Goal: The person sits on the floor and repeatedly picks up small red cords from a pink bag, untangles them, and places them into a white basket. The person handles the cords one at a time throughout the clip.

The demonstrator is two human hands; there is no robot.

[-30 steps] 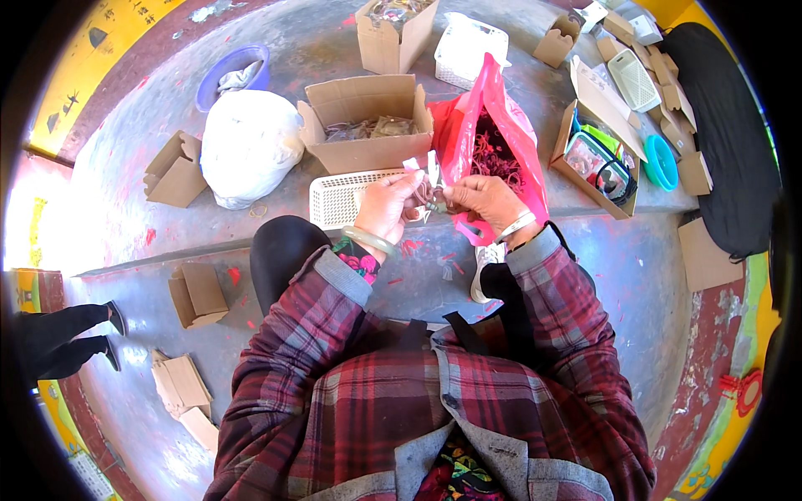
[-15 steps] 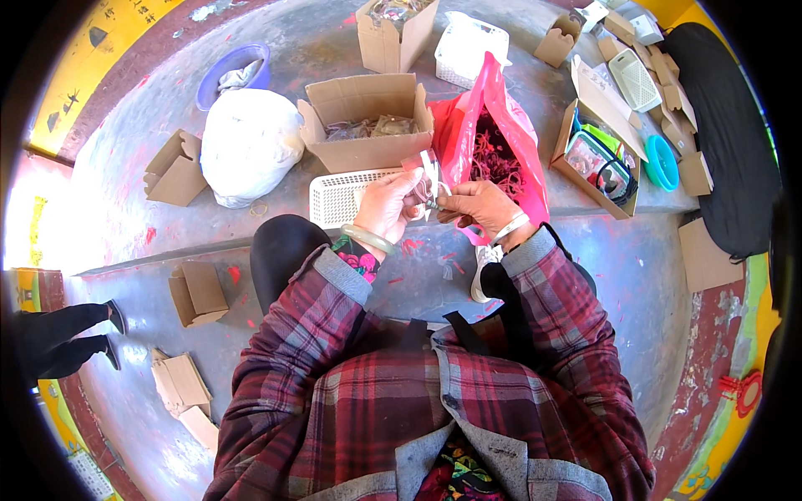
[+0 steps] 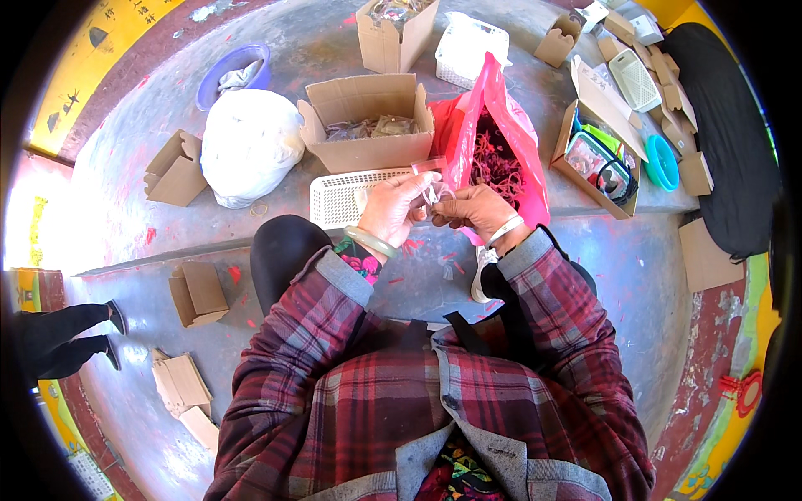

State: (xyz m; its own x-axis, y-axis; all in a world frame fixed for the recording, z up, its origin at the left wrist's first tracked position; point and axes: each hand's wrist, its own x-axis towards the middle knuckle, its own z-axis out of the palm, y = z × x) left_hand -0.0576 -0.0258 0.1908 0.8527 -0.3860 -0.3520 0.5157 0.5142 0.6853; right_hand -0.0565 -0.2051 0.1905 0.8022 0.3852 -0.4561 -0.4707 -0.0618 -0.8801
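Observation:
Over the low ledge, my left hand [image 3: 389, 212] and my right hand [image 3: 483, 212] meet, fingers closed in a pinch. Between them is a small clear plastic packet [image 3: 433, 192] with pale strips; its exact contents are too small to tell. Just beneath my left hand lies a white perforated tray [image 3: 328, 200]. Behind it a cardboard box [image 3: 366, 155] stands with flaps up, holding several small clear packets [image 3: 393, 125]. A pink plastic bag [image 3: 520, 117] gapes beside my right hand, full of dark red cords or strips [image 3: 494, 163].
To the left sit a stuffed white sack [image 3: 253, 149], a purple basin [image 3: 262, 73] and a small carton [image 3: 175, 169]. On the right are an open box [image 3: 622, 203] of mixed goods and a turquoise basin [image 3: 662, 164]. Another person's legs [image 3: 71, 327] show far left.
My right hand has shifted slightly left, nearer my left hand. The packet has turned between my fingers, and the white strip that stood up has folded down.

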